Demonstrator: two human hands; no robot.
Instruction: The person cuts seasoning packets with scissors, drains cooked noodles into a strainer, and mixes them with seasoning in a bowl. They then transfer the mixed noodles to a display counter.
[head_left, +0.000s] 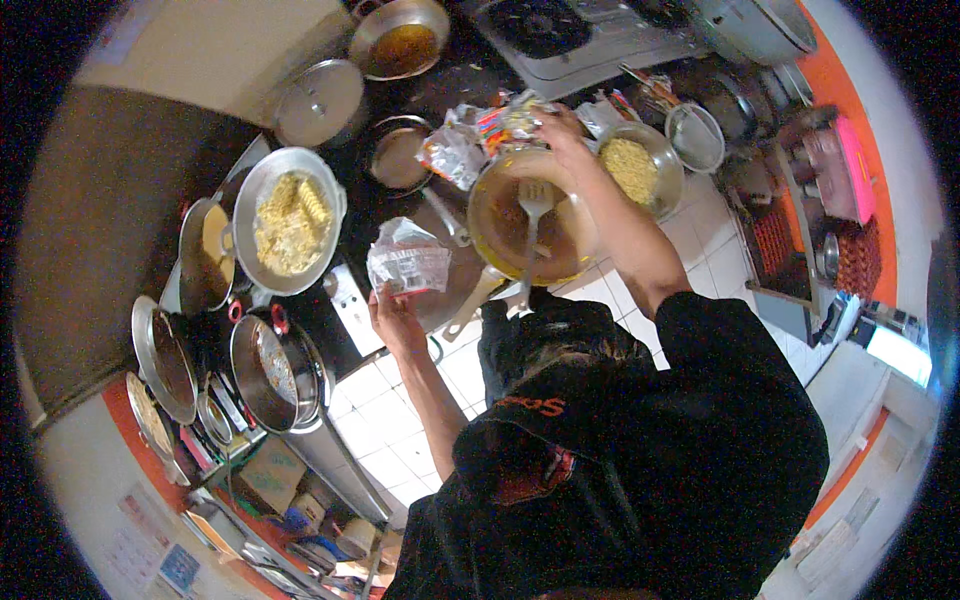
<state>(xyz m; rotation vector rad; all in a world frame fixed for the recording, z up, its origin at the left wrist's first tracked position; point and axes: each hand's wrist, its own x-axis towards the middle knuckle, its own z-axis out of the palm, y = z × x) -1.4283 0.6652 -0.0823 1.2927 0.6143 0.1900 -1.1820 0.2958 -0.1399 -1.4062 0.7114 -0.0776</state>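
Note:
My left hand (399, 322) holds a crumpled, clear plastic wrapper (409, 262) by its lower edge. The wrapper bears print and a barcode. Toward the back, my right hand (561, 127) reaches across to a shiny, colourful food packet (510, 124). The fingertips are partly lost against it, so I cannot tell how firmly they grip. Beside that packet lies a crumpled silvery wrapper (454, 154). Below my right forearm sits a wide, yellow-rimmed pan (487, 247) with a slotted turner (535, 199) resting in it. A metal bowl of dry-looking noodles (628, 169) stands to the right.
A metal pan (247, 195) containing pale noodle-like food stands left. Nearby are a small frying pan (397, 156), a round lid (319, 103) and a deep pot (262, 367). A gas stove (585, 67) is at the back; a mesh strainer (695, 137) lies right.

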